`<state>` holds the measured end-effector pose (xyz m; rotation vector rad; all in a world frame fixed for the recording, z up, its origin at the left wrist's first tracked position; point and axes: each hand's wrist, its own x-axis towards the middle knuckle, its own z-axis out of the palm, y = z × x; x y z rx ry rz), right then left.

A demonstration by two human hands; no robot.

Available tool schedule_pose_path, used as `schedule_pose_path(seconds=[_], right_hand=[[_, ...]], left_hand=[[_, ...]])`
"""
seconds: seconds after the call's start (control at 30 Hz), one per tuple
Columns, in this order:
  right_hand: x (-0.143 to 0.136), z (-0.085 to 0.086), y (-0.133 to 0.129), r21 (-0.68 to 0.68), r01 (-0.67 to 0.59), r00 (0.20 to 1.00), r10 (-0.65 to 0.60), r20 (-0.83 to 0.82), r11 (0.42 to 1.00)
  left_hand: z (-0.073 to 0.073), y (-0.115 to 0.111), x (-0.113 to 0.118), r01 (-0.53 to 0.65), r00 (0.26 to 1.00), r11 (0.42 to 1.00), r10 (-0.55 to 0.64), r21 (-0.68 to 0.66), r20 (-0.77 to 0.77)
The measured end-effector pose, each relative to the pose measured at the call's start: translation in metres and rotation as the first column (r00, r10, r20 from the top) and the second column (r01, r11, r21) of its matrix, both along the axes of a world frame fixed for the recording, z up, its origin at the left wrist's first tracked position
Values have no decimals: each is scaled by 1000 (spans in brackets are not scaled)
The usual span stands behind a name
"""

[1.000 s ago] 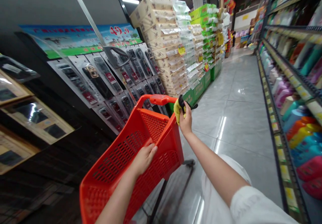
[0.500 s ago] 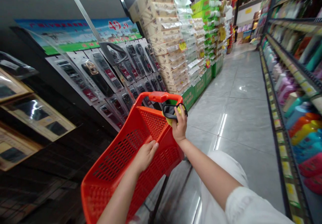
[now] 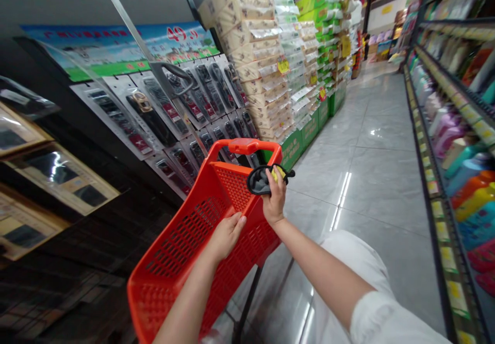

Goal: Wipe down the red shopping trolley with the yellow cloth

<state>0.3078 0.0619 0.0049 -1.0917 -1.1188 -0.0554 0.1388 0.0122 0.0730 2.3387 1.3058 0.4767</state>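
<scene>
A red plastic shopping basket cart [image 3: 135,287] with slotted walls and a handle at its far end tilts in front of me; a dark leg shows beneath it. My left hand [image 3: 228,234] is closed over its near side rim, thumb on top. Beyond, at the handle end, my right hand [image 3: 274,199] grips a black-and-yellow soft-looking item [image 3: 258,181] with a thick black rim and greyish inside. A small black tab sticks out at its right. Its exact kind I cannot make out. It overlaps the basket's corner in view; whether they touch I cannot tell.
Packaged belts [image 3: 149,109] hang on a rack at left, with boxed goods [image 3: 62,174] nearer. Tall stacks of cartons [image 3: 255,60] line the aisle behind. At right runs a shelf [image 3: 444,215] of colourful bottles. Shiny tiled floor [image 3: 382,179] lies between.
The black-and-yellow item has turned in my right hand, so its opening looks rounder and a tab shows at right. My left hand keeps its hold. The view has shifted slightly.
</scene>
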Motion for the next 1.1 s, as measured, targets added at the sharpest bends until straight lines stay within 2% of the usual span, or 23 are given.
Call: schedule_pose_path(seconds=[0.13, 0.2, 0.27, 0.33, 0.4, 0.47, 0.53, 0.63, 0.73, 0.87, 0.93, 1.0, 1.1], right_hand=[[-20, -24, 0, -103, 71, 944, -100, -314, 992], [-28, -23, -7, -131, 88, 935, -128, -331, 987], [-23, -7, -10, -98, 63, 977, -82, -196, 993], [-7, 16, -9, -77, 31, 999, -32, -13, 997], [11, 36, -4, -105, 70, 996, -64, 64, 992], [21, 44, -3, -136, 117, 990, -104, 97, 984], [20, 40, -9, -160, 114, 982, -86, 170, 981], [8, 29, -27, -189, 33, 940, 34, 341, 981], [9, 29, -36, -218, -25, 886, 123, 448, 976], [27, 35, -26, -216, 41, 923, 45, 381, 976], [25, 33, -25, -194, 43, 923, 35, 383, 980], [15, 26, -31, -184, -9, 883, 94, 460, 983], [2, 18, -40, -214, -100, 780, 210, 589, 972]], left_hand=[[-1, 3, -3, 20, 1000, 1000, -20, -6, -9], [-2, 4, -4, 22, 1000, 1000, -22, -6, -6], [-3, 3, -5, 15, 1000, 1000, -15, 3, -4], [-3, 2, -5, 11, 1000, 1000, -11, 13, -12], [-3, 1, -5, 8, 1000, 1000, -7, 22, -29], [-5, 2, -6, 6, 999, 1000, -5, 23, -39], [-8, 5, -8, 9, 1000, 1000, -9, 3, -9], [-12, 9, -12, 20, 993, 998, -13, -67, 116], [-15, 11, -16, 10, 975, 991, 21, -135, 223], [-12, 8, -18, 12, 966, 981, 39, -191, 257], [-11, 8, -16, 5, 963, 978, 52, -210, 263], [-9, 9, -14, -2, 957, 975, 66, -220, 282], [-5, 9, -15, -19, 943, 977, 88, -212, 321]])
